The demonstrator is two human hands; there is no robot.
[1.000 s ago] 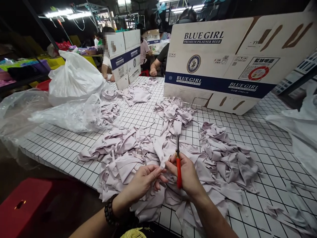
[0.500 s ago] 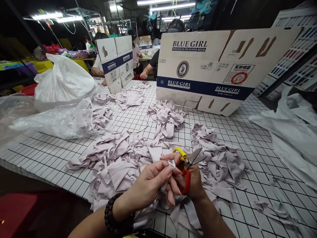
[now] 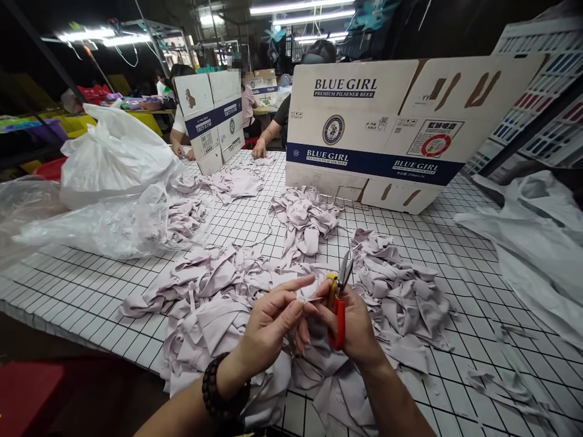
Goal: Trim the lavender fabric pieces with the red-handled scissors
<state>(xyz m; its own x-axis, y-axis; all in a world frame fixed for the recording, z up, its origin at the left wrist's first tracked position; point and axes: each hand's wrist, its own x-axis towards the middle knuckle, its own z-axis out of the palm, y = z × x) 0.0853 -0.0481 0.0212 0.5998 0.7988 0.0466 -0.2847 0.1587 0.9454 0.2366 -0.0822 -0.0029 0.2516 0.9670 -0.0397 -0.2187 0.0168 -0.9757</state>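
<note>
My right hand (image 3: 353, 325) grips red-handled thread snips (image 3: 339, 297) with the blades pointing up and slightly apart. My left hand (image 3: 271, 321), with a dark bead bracelet at the wrist, pinches a small pale fabric piece (image 3: 306, 297) against the fingertips of my right hand, just left of the snips. Both hands hover over a heap of pale lilac fabric pieces (image 3: 218, 303) spread on the gridded white table (image 3: 68, 285). A second mound of the same fabric (image 3: 405, 291) lies to the right of the snips.
A large Blue Girl beer carton (image 3: 387, 127) stands behind the fabric, a smaller one (image 3: 212, 115) further back left. White and clear plastic bags (image 3: 113, 176) lie at left, more white plastic (image 3: 537, 243) at right. Other people sit at the far end.
The snips swung from pointing right with blades wide to pointing upward with blades nearly together. My left hand's fingers stretched out to the fabric piece; the view shifted slightly.
</note>
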